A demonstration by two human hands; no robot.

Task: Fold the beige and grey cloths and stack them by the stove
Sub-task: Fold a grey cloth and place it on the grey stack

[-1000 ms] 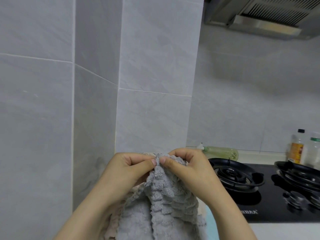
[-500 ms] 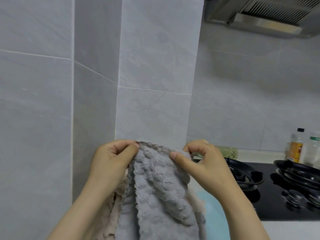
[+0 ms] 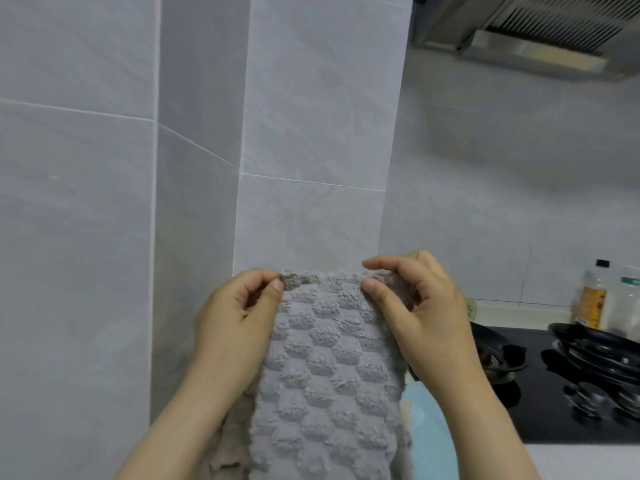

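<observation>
So, the grey cloth (image 3: 329,368) is pinched at its top corners by the left hand (image 3: 239,327) and right hand (image 3: 426,317) and held up, hanging flat. The beige cloth (image 3: 235,431) is glimpsed behind it. Nothing looks folded or stacked yet. The stove (image 3: 554,403) is seen to the right, with bottles (image 3: 594,296) at the worktop's back edge and nothing obviously blocking.

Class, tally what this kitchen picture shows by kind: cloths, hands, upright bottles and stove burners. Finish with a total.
Cloths: 2 (grey cloth, beige cloth)
Hands: 2 (left hand, right hand)
Upright bottles: 2 (black-capped bottle, green-labelled bottle)
Stove burners: 2 (first burner, second burner)
Total: 8
</observation>
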